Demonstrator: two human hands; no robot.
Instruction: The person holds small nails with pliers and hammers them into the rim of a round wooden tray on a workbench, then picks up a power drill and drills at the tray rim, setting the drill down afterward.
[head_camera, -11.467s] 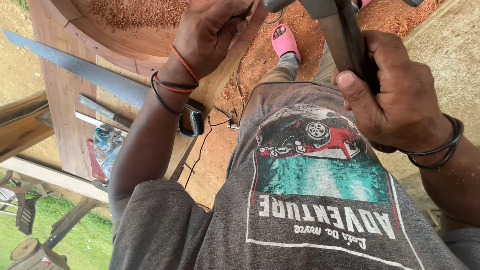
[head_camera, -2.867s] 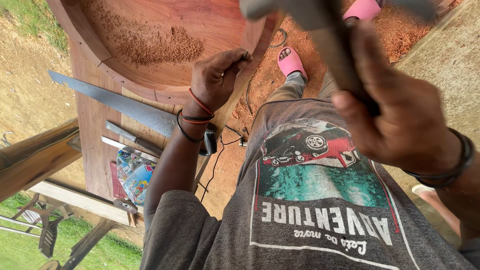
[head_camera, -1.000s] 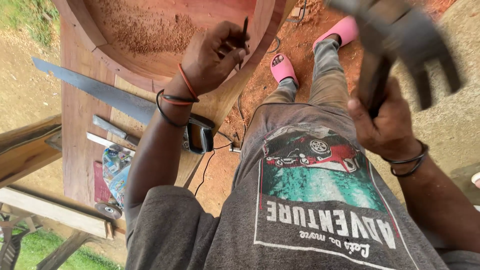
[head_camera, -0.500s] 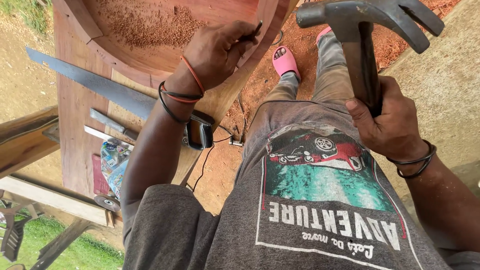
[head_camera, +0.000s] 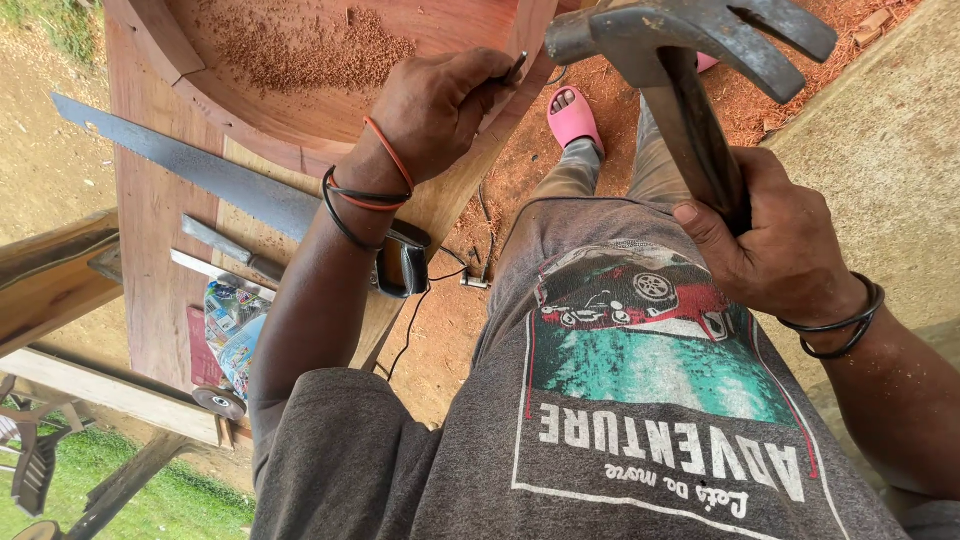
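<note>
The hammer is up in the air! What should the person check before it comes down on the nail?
1. Hammer gripped firmly: ok, the right hand is wrapped around the handle.
2. Nail held in place: ok, the left hand pinches it at the rim of the curved wooden piece.
3. Fingers clear of the nail head: not ok, the fingertips sit right beside it.
4. Nail standing straight: cannot tell, too little of it shows.
5. Saw out of the swing: ok, it lies on the board, left of the hand.
6. Feet clear: ok, the pink sandal is below on the ground.
</note>
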